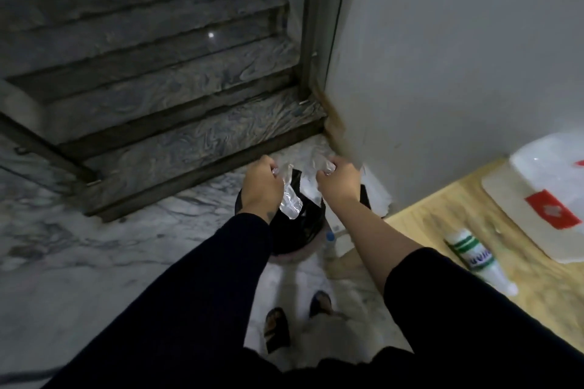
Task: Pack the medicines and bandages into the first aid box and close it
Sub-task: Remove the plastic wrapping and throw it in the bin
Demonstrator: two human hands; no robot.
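At ten o'clock, dim marble stairs (177,98) climb away. At centre the left hand (260,181) and right hand (336,181) both pinch crumpled clear plastic (292,199) over a black-lined bin (297,227), mostly hidden. At four o'clock a bottle (474,257), label blurred. At three o'clock the white first aid box (537,199), cut off by the frame, lies on the wooden table (442,215).
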